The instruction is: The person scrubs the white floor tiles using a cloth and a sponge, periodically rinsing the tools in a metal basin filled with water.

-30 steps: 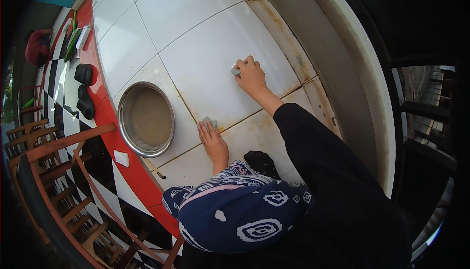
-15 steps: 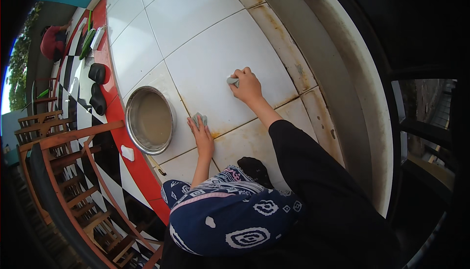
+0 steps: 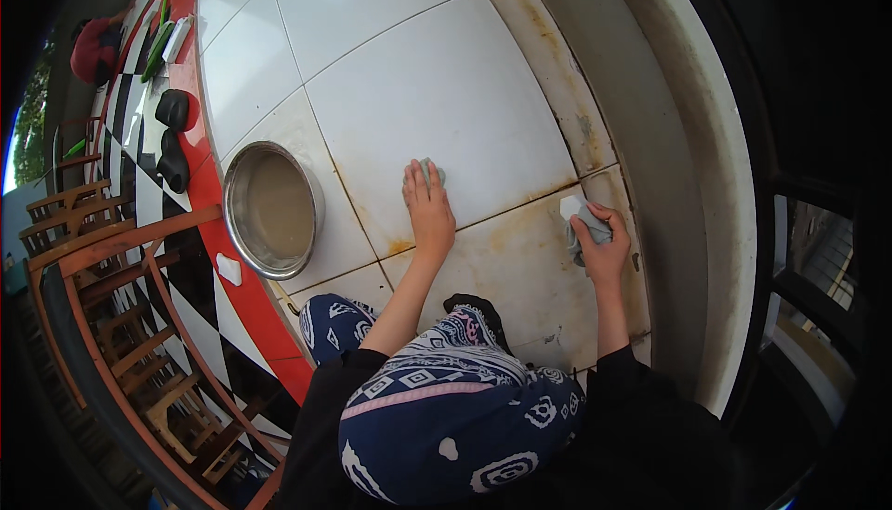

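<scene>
My left hand (image 3: 428,215) lies over a small grey cloth (image 3: 430,172), fingers close together, pressing it on the large white floor tile (image 3: 409,92). Part of the cloth shows past the fingertips. Farther right, my right hand (image 3: 604,245) grips a bunched grey cloth (image 3: 578,242) between thumb and fingers. A flat white piece (image 3: 572,207) shows at the top of that cloth; what it is I cannot tell. Beneath this hand are brown-stained tiles (image 3: 520,250). A metal basin (image 3: 316,217) of cloudy greyish water stands left of my left hand.
Brown stains follow the grout beside the raised ledge (image 3: 641,120) on the right. Along the red tile border (image 3: 243,301) lie a white object (image 3: 229,269) and black shoes (image 3: 173,162). Wooden chairs (image 3: 139,315) stand at left. A person in red (image 3: 96,50) is farther back.
My left hand has slid its cloth forward and right onto the large tile. My right hand has moved right and back toward me, to the stained tiles, still holding its cloth.
</scene>
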A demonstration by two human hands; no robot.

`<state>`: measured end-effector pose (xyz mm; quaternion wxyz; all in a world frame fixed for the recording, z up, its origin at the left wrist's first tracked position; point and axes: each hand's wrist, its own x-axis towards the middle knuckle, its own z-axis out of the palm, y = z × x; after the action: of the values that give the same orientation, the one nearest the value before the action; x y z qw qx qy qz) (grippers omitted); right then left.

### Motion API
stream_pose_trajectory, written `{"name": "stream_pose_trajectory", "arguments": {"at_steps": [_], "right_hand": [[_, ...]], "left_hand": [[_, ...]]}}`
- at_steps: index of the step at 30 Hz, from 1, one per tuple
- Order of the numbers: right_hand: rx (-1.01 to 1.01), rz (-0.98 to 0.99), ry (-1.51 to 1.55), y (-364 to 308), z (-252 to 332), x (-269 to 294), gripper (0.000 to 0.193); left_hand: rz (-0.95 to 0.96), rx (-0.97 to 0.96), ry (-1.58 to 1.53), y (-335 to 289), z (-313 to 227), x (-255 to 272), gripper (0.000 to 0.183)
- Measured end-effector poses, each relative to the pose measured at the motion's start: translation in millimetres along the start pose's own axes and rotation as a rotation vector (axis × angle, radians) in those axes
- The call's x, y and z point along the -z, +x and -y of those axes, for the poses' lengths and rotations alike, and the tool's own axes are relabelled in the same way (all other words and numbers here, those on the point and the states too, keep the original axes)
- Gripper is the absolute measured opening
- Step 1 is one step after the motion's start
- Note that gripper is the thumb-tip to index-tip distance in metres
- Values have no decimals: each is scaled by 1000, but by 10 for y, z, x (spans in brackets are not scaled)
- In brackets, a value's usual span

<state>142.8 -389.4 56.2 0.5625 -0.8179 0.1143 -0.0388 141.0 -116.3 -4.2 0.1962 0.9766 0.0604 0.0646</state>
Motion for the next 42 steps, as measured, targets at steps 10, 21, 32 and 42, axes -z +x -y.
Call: {"name": "stream_pose_trajectory", "arguments": {"at_steps": [10,21,32,42], "right_hand": [[-18,20,-89,-60,-17,-97,24],[5,74,-99,-62,123,-209,25],[57,-38,-121,96,244,-146,24],[233,271,-484,-3,468,-1141,30]], "left_hand": [[131,-235,-96,81,-726,-334,53],[-112,143,-8,602,416,10,48],[166,-318,-298,-42,-754,-325,52],[56,162,-5,-577,920,521,60]]}}
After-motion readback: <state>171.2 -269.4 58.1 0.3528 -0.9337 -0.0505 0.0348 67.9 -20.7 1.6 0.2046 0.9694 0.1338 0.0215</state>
